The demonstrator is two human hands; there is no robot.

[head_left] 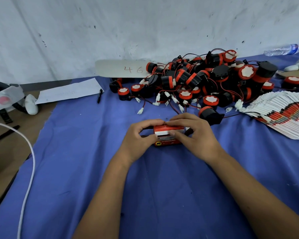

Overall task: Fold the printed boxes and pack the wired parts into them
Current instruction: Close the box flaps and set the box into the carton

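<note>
Holding the red printed box (pixel 168 135) between us at the middle of the blue cloth (pixel 86 135), we have it lying with its long axis running left to right, its white flap edge turned up toward us. Our left hand (pixel 139 137) curls round the box's left end, and our right hand (pixel 195 133) curls round the right end, fingers arched over the top flap and thumbs pressing at the near face; both are clamped on it, equally near. We judge the closing flap is being tucked, though whether a part already sits inside is hidden. Just beyond the right hand lies the nearest wired part (pixel 210 114), black with a red ring, at the front of the heap of wired parts (pixel 197 80). Farther right, the fanned stack of flat boxes (pixel 281 116) waits, so our right hand is the better placed for either.
</note>
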